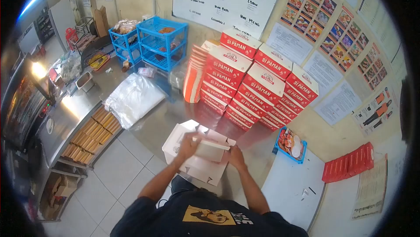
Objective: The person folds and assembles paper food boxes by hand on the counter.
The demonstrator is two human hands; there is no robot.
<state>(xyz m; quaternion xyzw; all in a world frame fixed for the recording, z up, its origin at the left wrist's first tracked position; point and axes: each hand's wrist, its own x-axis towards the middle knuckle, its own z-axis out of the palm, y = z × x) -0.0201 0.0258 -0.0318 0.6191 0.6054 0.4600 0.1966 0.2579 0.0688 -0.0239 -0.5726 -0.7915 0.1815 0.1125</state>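
Note:
A partly folded white carton lies on the steel table in front of my body, its inside facing up and one panel raised. My left hand is at the carton's left part, fingers curled on the raised panel and somewhat blurred. At the right edge, my right hand grips the carton's side with the fingers bent round it. Behind the carton stand several stacks of red and white boxes. Left of these stacks is a tall pile of orange and white striped cartons.
Clear plastic bags lie on the table at the left. Blue tiered baskets stand by the wall. A blue tray is at the right, near a row of red packets. Wrapped rolls fill a shelf at lower left.

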